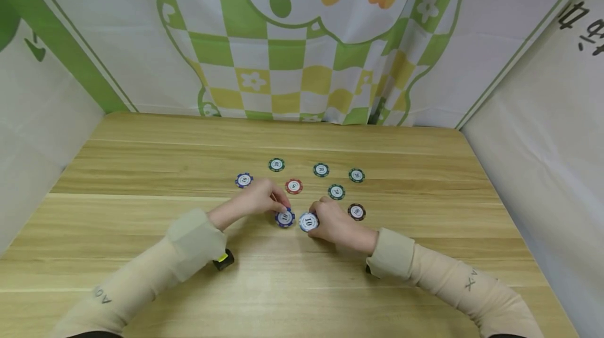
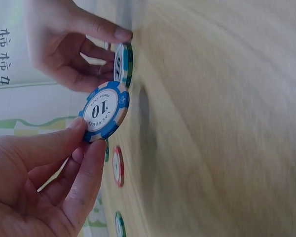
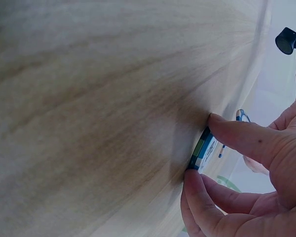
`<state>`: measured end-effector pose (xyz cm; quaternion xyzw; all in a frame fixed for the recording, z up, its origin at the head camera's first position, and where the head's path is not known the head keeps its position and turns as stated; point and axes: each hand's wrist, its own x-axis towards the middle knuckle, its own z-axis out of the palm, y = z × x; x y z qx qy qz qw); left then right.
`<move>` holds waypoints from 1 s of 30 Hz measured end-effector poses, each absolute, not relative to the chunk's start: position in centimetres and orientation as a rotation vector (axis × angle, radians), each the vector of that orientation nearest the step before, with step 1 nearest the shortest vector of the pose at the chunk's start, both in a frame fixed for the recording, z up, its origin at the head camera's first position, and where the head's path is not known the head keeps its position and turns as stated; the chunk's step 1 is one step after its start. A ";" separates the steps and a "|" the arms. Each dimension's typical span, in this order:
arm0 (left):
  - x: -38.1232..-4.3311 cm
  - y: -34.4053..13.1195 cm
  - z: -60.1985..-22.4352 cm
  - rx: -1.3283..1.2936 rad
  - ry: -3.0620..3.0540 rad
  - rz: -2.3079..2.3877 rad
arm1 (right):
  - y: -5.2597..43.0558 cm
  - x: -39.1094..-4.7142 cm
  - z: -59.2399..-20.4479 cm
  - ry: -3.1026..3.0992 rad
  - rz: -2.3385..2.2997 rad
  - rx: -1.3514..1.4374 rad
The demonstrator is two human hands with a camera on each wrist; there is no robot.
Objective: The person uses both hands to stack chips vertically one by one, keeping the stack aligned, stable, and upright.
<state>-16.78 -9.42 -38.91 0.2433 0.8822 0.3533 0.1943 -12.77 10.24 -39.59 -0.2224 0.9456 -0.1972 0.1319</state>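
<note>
My left hand [image 1: 259, 196] pinches a dark blue and white poker chip [image 2: 104, 109] marked 10 between thumb and fingers. In the left wrist view the chip is tilted, above the wooden table, with a shadow beside it. Close to its right, my right hand [image 1: 332, 221] grips a light blue poker chip [image 1: 309, 221], also marked 10, by its edges. The edge of that chip [image 3: 202, 148] shows blue, white and green bands in the right wrist view, low against the table. From the left wrist, the two chips overlap.
Beyond the hands, several green chips [image 1: 321, 170] marked 20 lie flat on the table [image 1: 424, 170]. A red chip [image 1: 293, 186] is among them. Another blue chip [image 1: 244, 180] lies left, and a dark chip [image 1: 356, 212] marked 100 right. A patterned curtain [image 1: 302, 55] hangs behind.
</note>
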 end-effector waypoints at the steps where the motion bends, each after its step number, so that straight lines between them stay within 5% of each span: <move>1: -16.8 -9.3 -39.0 0.686 2.466 0.997 | 10.2 -12.8 -39.6 2.747 -0.578 -0.651; 30: -16.4 -6.6 -40.6 0.226 2.154 1.388 | 10.2 -12.9 -39.8 2.743 -0.559 -0.642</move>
